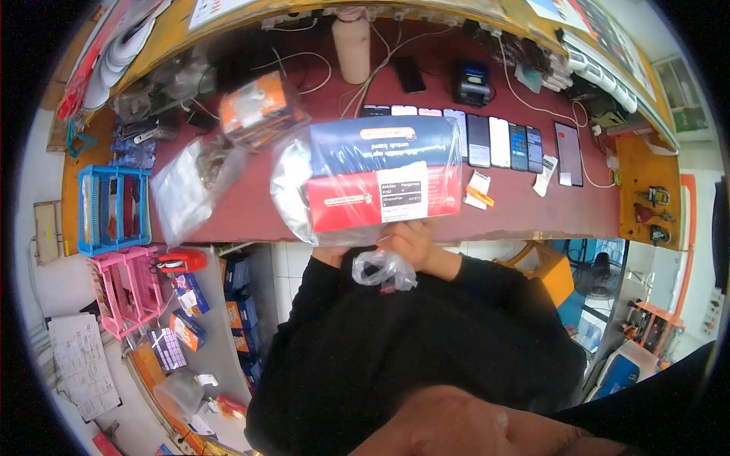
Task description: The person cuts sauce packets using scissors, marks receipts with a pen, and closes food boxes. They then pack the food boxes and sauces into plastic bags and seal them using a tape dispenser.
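Note:
A clear plastic bag [290, 182] with blue and red packaging [334, 201] inside is in front of me at the desk's near edge. A white printed label [403, 194] shows on its red side. Below the packaging, the bag's bunched end [384, 270] hangs against my black shirt. My right hand [411, 242] is closed at the bag's gathered neck, fingers bent round the plastic. Only the wrist side of my left hand [328, 256] shows; the bag covers its fingers.
Several phones [499, 143] lie in a row across the red desk [532, 216]. Orange packs [255, 106] and a plastic bag [190, 190] are at left, near blue [114, 209] and pink racks [129, 289]. A tumbler [350, 49] and black device [473, 83] stand behind.

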Motion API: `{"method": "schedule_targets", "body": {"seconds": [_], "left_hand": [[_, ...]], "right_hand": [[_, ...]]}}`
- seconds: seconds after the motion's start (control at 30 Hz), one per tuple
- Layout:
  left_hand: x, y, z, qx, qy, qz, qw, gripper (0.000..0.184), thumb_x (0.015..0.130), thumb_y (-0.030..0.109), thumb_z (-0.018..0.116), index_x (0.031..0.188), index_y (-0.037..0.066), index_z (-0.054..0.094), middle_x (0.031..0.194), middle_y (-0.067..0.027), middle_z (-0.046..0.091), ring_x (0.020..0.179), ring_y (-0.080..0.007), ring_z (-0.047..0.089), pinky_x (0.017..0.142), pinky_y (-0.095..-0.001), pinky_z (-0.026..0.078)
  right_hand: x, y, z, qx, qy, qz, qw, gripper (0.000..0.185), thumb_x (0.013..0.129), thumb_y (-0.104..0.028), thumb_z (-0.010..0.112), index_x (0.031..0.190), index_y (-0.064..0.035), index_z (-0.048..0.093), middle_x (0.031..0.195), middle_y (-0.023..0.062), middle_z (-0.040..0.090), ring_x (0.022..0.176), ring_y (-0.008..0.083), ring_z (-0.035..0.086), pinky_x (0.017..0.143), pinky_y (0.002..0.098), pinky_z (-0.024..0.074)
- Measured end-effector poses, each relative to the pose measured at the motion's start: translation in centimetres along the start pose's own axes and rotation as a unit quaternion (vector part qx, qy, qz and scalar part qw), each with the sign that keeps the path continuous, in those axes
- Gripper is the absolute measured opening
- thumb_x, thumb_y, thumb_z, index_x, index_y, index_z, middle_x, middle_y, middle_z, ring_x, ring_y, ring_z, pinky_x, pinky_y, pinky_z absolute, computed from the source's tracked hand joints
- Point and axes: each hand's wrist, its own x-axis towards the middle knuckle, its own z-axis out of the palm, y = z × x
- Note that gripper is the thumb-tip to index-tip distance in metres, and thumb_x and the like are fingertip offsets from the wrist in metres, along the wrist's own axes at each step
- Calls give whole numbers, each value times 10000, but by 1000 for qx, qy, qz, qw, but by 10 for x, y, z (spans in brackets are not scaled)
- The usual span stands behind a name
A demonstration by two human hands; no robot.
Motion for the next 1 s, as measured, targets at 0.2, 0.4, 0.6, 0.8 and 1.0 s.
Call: {"method": "schedule_targets", "body": {"seconds": [0.2,0.4,0.6,0.8,1.0], "left_hand": [[33,-57,33,266,71,-2,961,625,947,496,377,1359,26,394,1346,-149,476,1208,-308,476,1020,-450,388],[65,-45,1,685,-16,-187,704,525,928,447,500,1286,64,515,1236,-158,576,1150,-312,541,957,-424,435],[2,23,-134,818,477,-275,167,957,774,712,489,1465,112,211,1498,-284,111,1380,-480,77,969,-758,106],[-28,-9,-169,808,527,-159,211,1132,738,735,505,1476,154,-127,1499,-253,-188,1391,-429,-147,1008,-716,63],[-32,-16,-174,823,523,-54,214,1106,727,749,503,1493,137,-9,1518,-251,-77,1391,-447,-96,1008,-711,12]], "right_hand": [[31,58,-135,-50,-91,17,994,195,677,-185,661,859,-130,618,841,60,595,747,252,544,679,367,360],[142,157,-317,10,-315,374,872,282,873,-278,576,966,-17,632,712,124,596,629,271,553,632,335,444],[223,265,-515,-244,-115,348,898,391,944,-359,497,1115,-33,629,853,42,564,842,124,513,761,307,413],[265,427,-474,-194,63,357,912,253,897,-290,509,949,-59,598,786,15,516,718,143,463,659,321,375],[244,518,-390,-311,17,282,907,202,866,-233,568,932,-43,590,822,50,535,744,183,490,694,342,398]]}}
